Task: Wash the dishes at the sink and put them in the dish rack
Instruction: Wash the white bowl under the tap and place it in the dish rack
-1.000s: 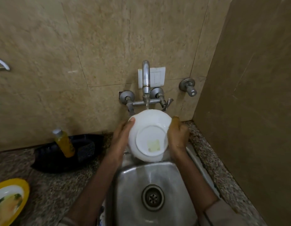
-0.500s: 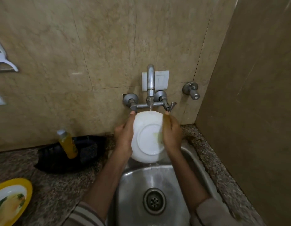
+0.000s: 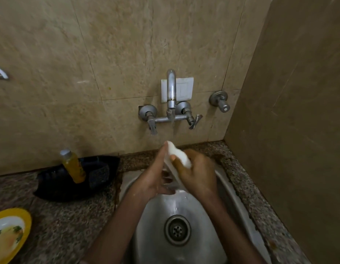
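Observation:
A white bowl (image 3: pixel 178 156) is held edge-on over the steel sink (image 3: pixel 236 202), under the wall tap (image 3: pixel 171 92). My left hand (image 3: pixel 155 180) holds it from the left, fingers up along its rim. My right hand (image 3: pixel 199 172) grips it from the right, covering much of its outer side. Only a narrow part of the bowl shows between the hands. A thin stream of water falls from the spout onto the bowl's top.
A yellow soap bottle (image 3: pixel 73 165) stands in a black tray (image 3: pixel 56 187) on the granite counter (image 3: pixel 60 225) left of the sink. A yellow-rimmed plate with food remains (image 3: pixel 9 233) lies at the lower left. A wall closes the right side.
The bowl has turned from showing its base toward me to edge-on, and it sits lower over the sink. My right hand has slid over its outer side.

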